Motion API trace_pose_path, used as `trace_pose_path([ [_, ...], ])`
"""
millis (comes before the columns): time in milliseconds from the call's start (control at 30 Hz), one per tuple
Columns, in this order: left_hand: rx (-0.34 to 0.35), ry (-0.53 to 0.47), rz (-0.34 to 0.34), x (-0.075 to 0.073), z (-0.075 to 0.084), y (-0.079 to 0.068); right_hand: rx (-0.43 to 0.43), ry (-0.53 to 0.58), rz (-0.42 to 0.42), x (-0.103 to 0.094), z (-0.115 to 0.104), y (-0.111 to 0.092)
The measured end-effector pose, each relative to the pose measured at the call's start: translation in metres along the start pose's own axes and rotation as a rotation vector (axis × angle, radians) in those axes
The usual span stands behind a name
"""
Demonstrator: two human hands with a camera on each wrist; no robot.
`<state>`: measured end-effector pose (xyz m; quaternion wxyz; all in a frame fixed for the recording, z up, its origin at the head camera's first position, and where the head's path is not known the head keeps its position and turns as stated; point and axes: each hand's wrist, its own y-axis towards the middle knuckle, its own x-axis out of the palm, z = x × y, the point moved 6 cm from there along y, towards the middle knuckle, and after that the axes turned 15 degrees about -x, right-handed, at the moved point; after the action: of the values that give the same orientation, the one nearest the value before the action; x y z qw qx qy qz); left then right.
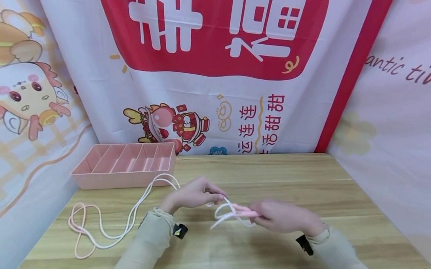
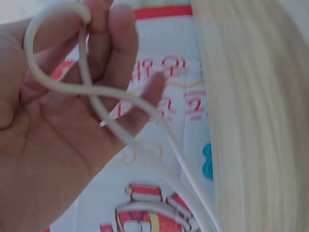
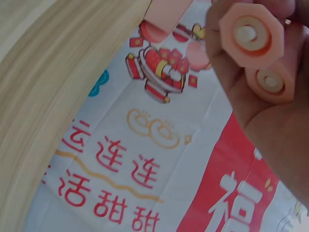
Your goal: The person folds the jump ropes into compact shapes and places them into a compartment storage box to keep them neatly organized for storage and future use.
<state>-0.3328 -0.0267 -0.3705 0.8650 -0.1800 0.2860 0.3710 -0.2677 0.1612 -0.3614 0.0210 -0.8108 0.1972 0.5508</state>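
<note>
Beige sleeves foremost, I record a pink divided container standing rear left on the table, and the skipping rope between my separated hands, my left hand pinching its white cord, my right hand gripping its two pink handles, the rest looped leftward.

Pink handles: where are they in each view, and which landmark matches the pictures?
Head: the pink handles are right of and below centre, held in the right hand.
Left wrist: not in it.
Right wrist: upper right, ends facing the camera.
Shared landmark: the cartoon figure on the hanging cloth, cut off at left wrist's bottom edge.
</note>
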Motion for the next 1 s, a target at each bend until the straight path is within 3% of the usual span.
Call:
trace_pose_path([
  [133, 0.042, 0.059, 0.05, 0.01, 0.02, 0.002, 0.023, -0.109, -0.069, 0.012, -0.002, 0.005],
  [233, 0.117, 0.158, 0.107, 0.016, 0.04, -0.002, 0.033, -0.153, -0.081, 0.016, -0.001, 0.006],
  [333, 0.22, 0.3, 0.185, 0.023, 0.059, -0.009, 0.029, -0.134, -0.084, 0.018, 0.002, 0.007],
  [433, 0.29, 0.397, 0.241, 0.028, 0.071, -0.014, 0.028, -0.035, -0.064, 0.018, 0.008, 0.006],
  [567, 0.302, 0.458, 0.295, 0.03, 0.076, -0.017, 0.035, 0.113, 0.013, 0.012, 0.015, 0.003],
  [733, 0.295, 0.463, 0.378, 0.024, 0.077, -0.022, 0.062, 0.18, 0.104, 0.003, 0.018, 0.0],
  [1000, 0.328, 0.414, 0.452, 0.017, 0.077, -0.024, 0.079, 0.154, 0.198, -0.005, 0.019, -0.002],
])
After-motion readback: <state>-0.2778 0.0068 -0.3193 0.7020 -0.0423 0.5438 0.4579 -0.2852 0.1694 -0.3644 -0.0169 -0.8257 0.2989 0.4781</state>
